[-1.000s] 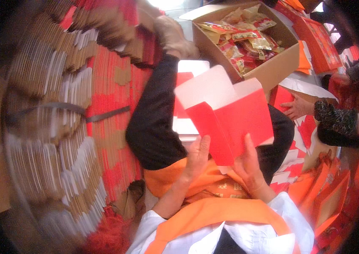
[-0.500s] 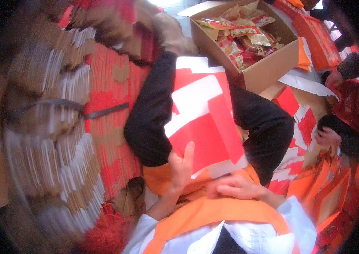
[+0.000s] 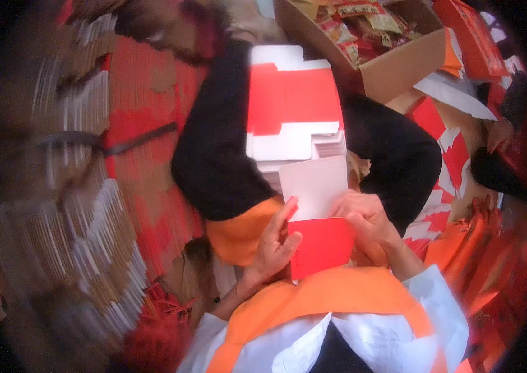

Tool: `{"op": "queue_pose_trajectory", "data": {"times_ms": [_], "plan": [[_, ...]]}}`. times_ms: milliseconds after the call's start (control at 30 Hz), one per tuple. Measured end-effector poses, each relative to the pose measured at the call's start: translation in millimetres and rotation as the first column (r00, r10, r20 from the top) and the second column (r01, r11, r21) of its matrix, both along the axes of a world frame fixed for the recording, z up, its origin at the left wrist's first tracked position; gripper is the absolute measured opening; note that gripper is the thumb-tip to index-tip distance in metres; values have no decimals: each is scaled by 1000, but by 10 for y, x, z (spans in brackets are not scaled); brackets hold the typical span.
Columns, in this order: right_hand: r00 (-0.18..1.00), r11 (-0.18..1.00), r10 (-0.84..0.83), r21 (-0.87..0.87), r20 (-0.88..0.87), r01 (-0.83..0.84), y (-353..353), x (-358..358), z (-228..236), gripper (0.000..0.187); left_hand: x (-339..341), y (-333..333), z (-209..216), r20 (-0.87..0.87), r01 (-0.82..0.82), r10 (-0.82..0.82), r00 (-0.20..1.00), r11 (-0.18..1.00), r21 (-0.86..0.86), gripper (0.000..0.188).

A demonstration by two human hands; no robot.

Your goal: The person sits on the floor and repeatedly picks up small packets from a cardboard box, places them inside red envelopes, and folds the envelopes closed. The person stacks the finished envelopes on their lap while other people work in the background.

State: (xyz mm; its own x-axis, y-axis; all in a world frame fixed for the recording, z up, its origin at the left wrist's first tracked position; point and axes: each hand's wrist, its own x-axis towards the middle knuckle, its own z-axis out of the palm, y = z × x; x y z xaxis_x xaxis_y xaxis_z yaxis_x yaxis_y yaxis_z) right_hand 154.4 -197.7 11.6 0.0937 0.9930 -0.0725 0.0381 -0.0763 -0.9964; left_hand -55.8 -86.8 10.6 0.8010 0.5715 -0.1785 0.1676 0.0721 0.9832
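Observation:
A red carton (image 3: 322, 245) with a white inner side is held in front of my orange apron, its white flap (image 3: 316, 180) standing up at the far edge. My left hand (image 3: 272, 245) grips its left side, thumb on the red front and fingers along the edge. My right hand (image 3: 369, 217) has its curled fingers on the upper right corner, by the base of the flap. Just beyond the carton, a stack of flat red-and-white carton blanks (image 3: 294, 93) lies between my black-trousered legs.
Bundled flat cardboard blanks (image 3: 145, 143) with a dark strap fill the left side. A cardboard box (image 3: 400, 71) of wrapped packets stands at the far right. Folded red-and-white cartons (image 3: 431, 214) and orange bags (image 3: 462, 248) lie at my right, where another person's hand (image 3: 498, 135) shows.
A flat blank lying over the stack has come toward me and now shows as a folded red carton with its flap up. My right hand has risen to its corner.

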Motion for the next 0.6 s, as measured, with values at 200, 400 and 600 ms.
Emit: {"op": "queue_pose_trajectory", "data": {"times_ms": [200,400,600], "plan": [[948,951,-237,148,-214,272,52,-113,22,31,52,228,-44,126,47,-78,989,972,229,13],[780,866,-492,-127,-387,484,4,-328,-44,54,224,-97,-50,232,-378,436,870,890,-254,23],[911,943,-329,-26,-249,333,-14,-263,53,19,299,88,137,94,-124,114,989,986,114,23]]}}
